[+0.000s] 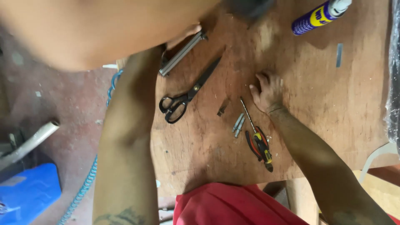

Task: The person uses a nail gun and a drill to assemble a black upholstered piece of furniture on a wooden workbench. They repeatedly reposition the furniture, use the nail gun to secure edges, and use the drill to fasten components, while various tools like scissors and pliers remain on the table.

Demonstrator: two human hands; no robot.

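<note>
Your right hand (268,92) lies flat, fingers spread, mid-table (325,104). Your left hand (183,35) grasps a metal bar (183,53) at the far-left edge; scissors (187,93) just beside.

A workshop: worn wooden bench (333,108), pliers (260,146), scissors (187,93), spray can (318,16)

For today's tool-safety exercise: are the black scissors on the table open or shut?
Shut: the scissors lie flat on the wooden table, blades together in one point.
</note>
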